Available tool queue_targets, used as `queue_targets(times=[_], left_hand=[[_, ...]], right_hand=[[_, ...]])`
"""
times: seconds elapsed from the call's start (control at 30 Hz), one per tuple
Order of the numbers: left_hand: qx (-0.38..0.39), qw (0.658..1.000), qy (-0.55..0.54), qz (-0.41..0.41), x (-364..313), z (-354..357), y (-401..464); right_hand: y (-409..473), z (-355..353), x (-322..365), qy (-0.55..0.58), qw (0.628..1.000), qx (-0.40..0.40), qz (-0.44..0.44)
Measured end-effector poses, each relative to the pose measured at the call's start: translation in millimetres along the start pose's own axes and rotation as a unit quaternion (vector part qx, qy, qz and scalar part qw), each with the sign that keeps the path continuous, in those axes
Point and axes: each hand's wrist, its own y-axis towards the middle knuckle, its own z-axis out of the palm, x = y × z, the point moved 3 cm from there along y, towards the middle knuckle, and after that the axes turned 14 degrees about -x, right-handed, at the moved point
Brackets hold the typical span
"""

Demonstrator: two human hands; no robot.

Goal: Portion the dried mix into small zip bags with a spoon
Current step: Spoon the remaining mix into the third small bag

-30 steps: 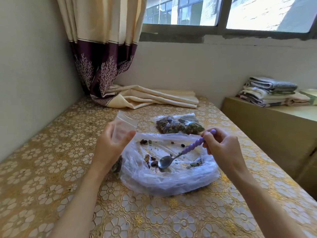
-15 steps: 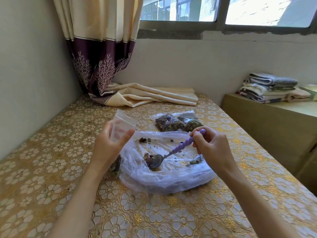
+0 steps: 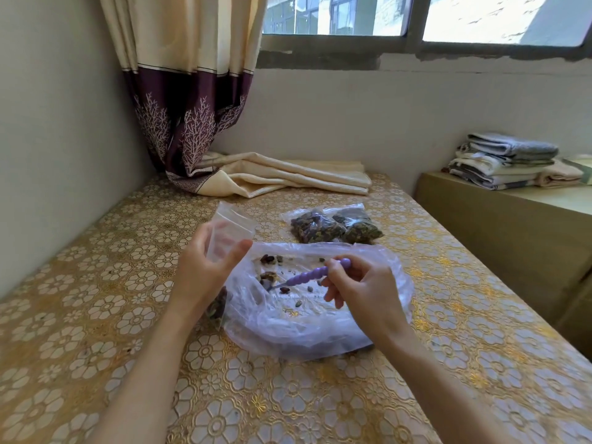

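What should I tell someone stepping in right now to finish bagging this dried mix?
Left hand: holds a small zip bag upright, mouth open, some mix at its bottom.
Right hand: grips the purple spoon, bowl down among the scraps in the big plastic bag.
Done: two filled bags lie behind the big bag on the table.
Left: only scattered pieces remain in the big bag; scoop them into the held bag, then zip it shut.
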Motion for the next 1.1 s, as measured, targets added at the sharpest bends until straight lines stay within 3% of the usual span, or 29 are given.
queue_targets(times=[0.23,0.5,0.87,1.1], left_hand=[[-0.008,1.0,0.006,0.005,1.6,-0.5,1.8],[0.006,1.0,0.02,0.011,1.1,0.2,2.1],[0.067,0.993,0.093,0.022,7.5,7.3,-1.1],[0.078,0.995,0.062,-0.003,7.1,8.4,-0.4]], right_hand=[[-0.5,9.0,-9.8,0.075,0.987,0.017,0.141],[8.1,-12.7,-17.5,0.089,0.974,-0.073,0.195],[24.6,-30.9,22.5,0.158,0.975,-0.117,0.099],[22.1,-11.9,47.4,0.139,0.99,-0.017,-0.005]])
